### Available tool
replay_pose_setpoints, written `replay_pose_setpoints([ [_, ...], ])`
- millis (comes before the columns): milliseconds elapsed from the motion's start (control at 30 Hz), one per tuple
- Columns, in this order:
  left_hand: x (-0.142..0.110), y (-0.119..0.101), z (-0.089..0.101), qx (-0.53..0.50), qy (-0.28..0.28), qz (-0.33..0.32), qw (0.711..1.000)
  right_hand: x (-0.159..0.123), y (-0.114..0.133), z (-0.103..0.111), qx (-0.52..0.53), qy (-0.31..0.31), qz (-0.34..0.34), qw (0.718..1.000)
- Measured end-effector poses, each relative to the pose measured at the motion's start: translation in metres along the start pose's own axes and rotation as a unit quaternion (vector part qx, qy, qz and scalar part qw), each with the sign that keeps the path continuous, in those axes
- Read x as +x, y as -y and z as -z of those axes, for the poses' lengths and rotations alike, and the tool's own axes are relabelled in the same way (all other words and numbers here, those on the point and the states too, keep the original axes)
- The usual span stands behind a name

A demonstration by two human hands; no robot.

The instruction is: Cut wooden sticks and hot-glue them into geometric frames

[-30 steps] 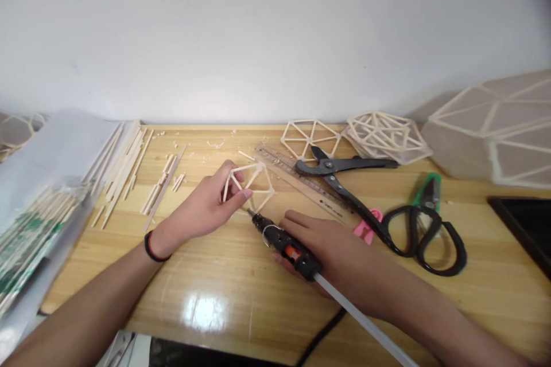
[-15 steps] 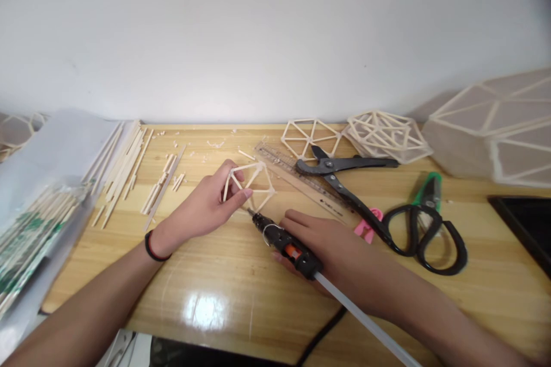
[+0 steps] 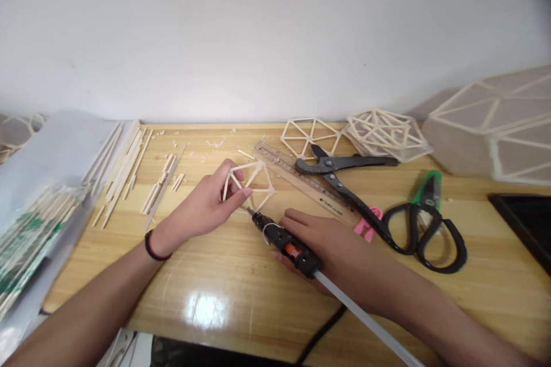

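My left hand (image 3: 215,198) is closed on a small frame of wooden sticks (image 3: 262,190), thumb in front and fingers behind it. Whitish glue shows at the frame's joints. My right hand (image 3: 314,241) is wrapped round a black glue gun (image 3: 279,241), its grip hidden beneath the palm. The gun's nozzle points up and left, right by the frame's lower corner and just below my left thumb; whether they touch I cannot tell. A long translucent glue stick (image 3: 365,315) sticks out of the gun's back end.
Cut sticks (image 3: 123,166) lie at left, beside a bag of skewers (image 3: 34,241). Behind my right hand are a clear ruler (image 3: 307,180), pliers (image 3: 331,165), a pink clip (image 3: 367,223) and black-handled scissors (image 3: 424,235). A stick hexagon (image 3: 310,137) and larger stick structures (image 3: 493,120) stand near the wall.
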State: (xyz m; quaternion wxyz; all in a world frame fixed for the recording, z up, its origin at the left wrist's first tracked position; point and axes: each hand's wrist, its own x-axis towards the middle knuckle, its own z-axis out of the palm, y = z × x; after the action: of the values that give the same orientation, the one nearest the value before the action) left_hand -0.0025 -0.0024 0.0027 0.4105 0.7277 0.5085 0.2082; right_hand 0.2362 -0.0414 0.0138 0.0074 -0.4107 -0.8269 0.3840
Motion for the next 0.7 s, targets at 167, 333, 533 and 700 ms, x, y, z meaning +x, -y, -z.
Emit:
replay_pose_setpoints([
  [167, -0.0002, -0.0003, -0.0002, 0.001, -0.001, 0.002, 1.0, 0.0003, 0.0006, 0.0007, 0.005, 0.005, -0.001, 1.0],
  [333, -0.0006, -0.0017, 0.0003, -0.002, -0.001, 0.007, 1.0, 0.0008, 0.0022, 0.0028, 0.008, 0.01, -0.004, 1.0],
  [533, 0.0, -0.0023, 0.0005, -0.004, 0.0, 0.014, 1.0, -0.0006, 0.0031, 0.0022, 0.006, 0.012, -0.011, 1.0],
  [700, 0.0005, -0.0017, 0.0005, -0.002, -0.001, 0.016, 1.0, 0.0001, 0.0016, 0.0005, 0.013, 0.009, -0.009, 1.0],
])
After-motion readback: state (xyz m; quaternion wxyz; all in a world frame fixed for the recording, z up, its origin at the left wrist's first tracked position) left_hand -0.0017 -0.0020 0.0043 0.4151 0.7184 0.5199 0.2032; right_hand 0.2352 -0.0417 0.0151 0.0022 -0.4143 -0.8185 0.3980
